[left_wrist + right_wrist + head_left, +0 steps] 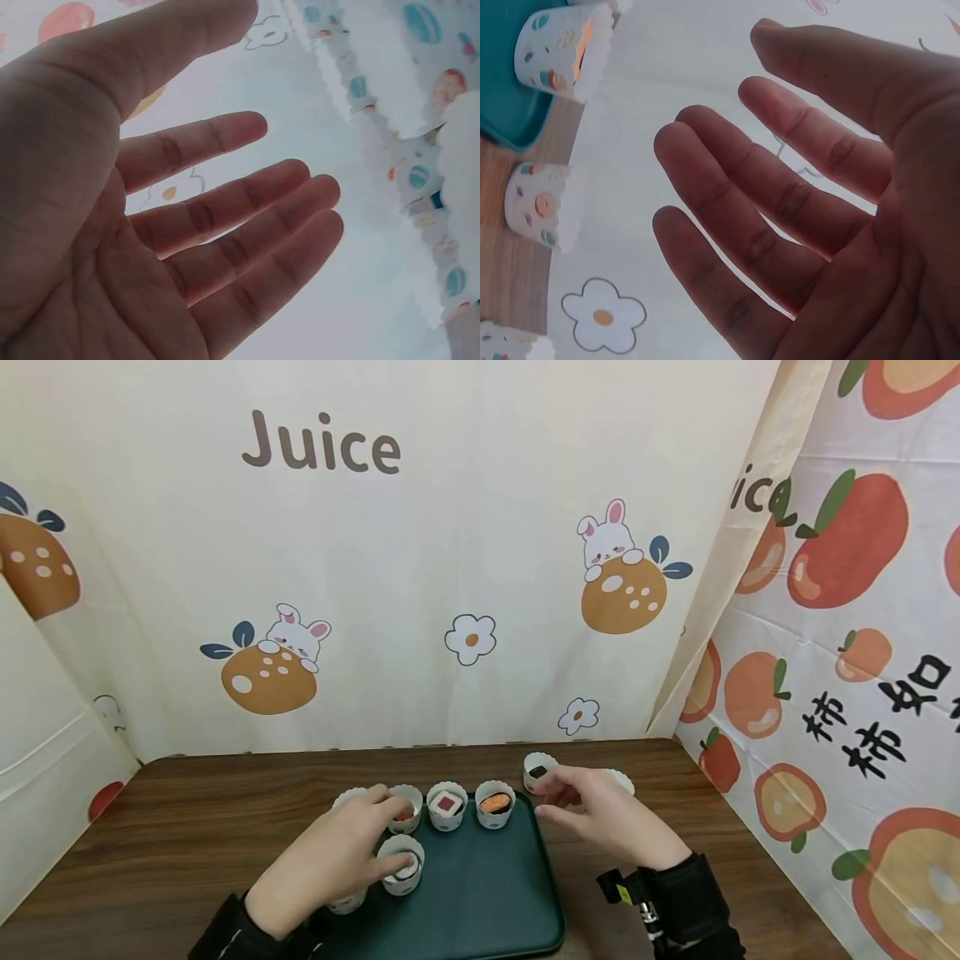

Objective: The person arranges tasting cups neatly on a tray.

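Observation:
Over the left part of a dark green tray, my left hand hovers with thumb and fingers apart. Below it are several white patterned paper cups; one cup near the thumb holds a pale piece. Farther along the tray's back row, one cup contains a red-and-white piece and another cup an orange-topped one. My right hand is beyond the tray's right edge, close to a cup with a dark piece. In both wrist views the fingers are loosely extended and hold nothing.
Partly hidden behind the right hand is another paper cup. The tray lies on a brown wooden table. A white curtain printed with rabbits hangs at the back edge, and a fruit-print cloth hangs at the right.

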A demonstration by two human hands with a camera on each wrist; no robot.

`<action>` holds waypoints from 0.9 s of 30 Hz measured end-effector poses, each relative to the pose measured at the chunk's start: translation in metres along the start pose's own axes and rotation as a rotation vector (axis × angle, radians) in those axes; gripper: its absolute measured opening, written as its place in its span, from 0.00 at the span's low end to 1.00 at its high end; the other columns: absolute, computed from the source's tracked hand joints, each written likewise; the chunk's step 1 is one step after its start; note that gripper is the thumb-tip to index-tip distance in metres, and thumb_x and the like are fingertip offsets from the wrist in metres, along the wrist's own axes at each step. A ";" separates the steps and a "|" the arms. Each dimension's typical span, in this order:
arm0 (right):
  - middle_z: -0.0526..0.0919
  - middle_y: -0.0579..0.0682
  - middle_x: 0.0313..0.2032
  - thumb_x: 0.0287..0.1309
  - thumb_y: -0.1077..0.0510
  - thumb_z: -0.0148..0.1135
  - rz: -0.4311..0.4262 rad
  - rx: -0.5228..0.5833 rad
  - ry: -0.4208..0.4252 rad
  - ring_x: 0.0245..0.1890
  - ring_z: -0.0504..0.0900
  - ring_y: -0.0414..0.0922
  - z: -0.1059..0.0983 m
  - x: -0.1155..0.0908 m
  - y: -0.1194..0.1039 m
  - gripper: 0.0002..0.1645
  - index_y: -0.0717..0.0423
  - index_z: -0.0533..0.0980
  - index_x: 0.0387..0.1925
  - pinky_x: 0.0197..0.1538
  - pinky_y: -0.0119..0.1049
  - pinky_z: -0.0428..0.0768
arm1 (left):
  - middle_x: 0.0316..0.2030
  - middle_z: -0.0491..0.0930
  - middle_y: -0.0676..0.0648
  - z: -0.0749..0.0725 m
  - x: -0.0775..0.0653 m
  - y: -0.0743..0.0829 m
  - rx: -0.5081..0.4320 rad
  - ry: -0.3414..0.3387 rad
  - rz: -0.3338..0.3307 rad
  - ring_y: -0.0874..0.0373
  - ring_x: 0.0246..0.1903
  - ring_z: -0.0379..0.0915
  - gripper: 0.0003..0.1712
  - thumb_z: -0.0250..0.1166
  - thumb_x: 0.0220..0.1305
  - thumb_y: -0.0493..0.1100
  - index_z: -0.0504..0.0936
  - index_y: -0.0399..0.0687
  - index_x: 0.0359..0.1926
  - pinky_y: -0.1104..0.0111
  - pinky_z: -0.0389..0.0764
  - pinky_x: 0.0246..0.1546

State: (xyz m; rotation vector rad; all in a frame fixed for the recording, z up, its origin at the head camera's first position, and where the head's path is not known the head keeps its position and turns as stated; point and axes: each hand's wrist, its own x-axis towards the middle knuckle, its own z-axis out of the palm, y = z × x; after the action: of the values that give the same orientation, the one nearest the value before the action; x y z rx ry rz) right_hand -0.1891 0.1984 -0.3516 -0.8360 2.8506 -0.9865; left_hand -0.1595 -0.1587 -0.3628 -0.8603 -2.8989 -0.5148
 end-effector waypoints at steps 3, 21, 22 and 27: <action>0.89 0.42 0.44 0.71 0.55 0.71 -0.015 -0.012 0.028 0.40 0.84 0.31 -0.003 -0.001 0.004 0.09 0.46 0.84 0.50 0.48 0.35 0.88 | 0.41 0.80 0.54 -0.007 -0.003 0.002 0.020 0.047 -0.018 0.64 0.34 0.73 0.27 0.81 0.60 0.53 0.84 0.52 0.56 0.69 0.81 0.34; 0.83 0.61 0.57 0.68 0.50 0.74 0.184 -0.183 0.142 0.58 0.83 0.61 -0.015 -0.008 0.055 0.30 0.58 0.77 0.64 0.58 0.60 0.83 | 0.46 0.87 0.58 -0.031 -0.012 -0.001 0.058 0.234 0.001 0.66 0.36 0.82 0.18 0.80 0.62 0.47 0.88 0.56 0.53 0.71 0.85 0.33; 0.83 0.63 0.59 0.67 0.50 0.74 0.203 -0.191 0.140 0.59 0.82 0.63 -0.014 -0.008 0.059 0.32 0.59 0.76 0.66 0.59 0.62 0.83 | 0.46 0.87 0.58 -0.031 -0.013 -0.001 0.056 0.232 -0.001 0.66 0.37 0.82 0.18 0.80 0.62 0.47 0.88 0.56 0.53 0.71 0.85 0.34; 0.78 0.70 0.62 0.65 0.49 0.77 0.278 -0.259 0.145 0.62 0.75 0.72 -0.011 -0.006 0.083 0.39 0.63 0.74 0.69 0.59 0.68 0.78 | 0.46 0.87 0.58 -0.032 -0.013 -0.001 0.055 0.218 -0.019 0.66 0.37 0.82 0.18 0.80 0.62 0.47 0.88 0.57 0.53 0.70 0.86 0.35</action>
State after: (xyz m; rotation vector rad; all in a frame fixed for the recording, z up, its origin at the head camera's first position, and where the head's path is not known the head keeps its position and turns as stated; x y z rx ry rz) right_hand -0.2264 0.2621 -0.3914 -0.3698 3.1497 -0.6817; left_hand -0.1504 -0.1770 -0.3351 -0.7212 -2.7119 -0.4940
